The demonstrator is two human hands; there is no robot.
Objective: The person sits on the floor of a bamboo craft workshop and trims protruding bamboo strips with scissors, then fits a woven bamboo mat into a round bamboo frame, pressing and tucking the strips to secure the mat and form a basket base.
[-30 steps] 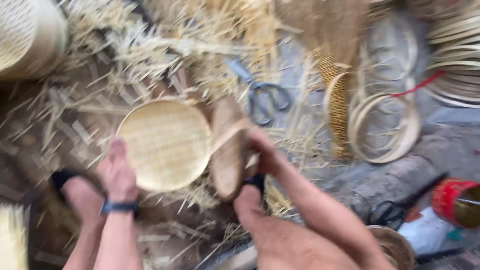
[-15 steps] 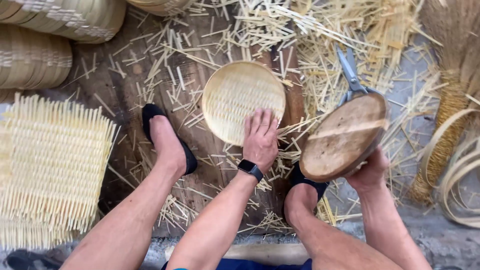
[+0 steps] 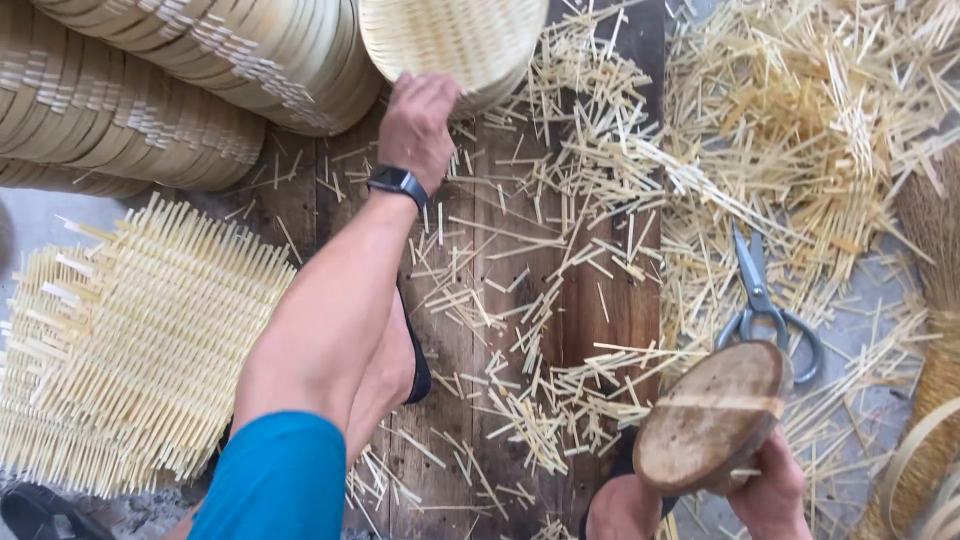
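Head-camera view: a round woven bamboo tray [image 3: 455, 40] is gripped at its lower rim by the left hand [image 3: 418, 125], fingers curled over the edge, up by the stacked trays [image 3: 190, 70]. A round wooden block [image 3: 712, 418] is clasped from below by the right hand [image 3: 770, 495] — low right, just beside the scissors [image 3: 762, 300] lying among bamboo offcuts [image 3: 800, 130].
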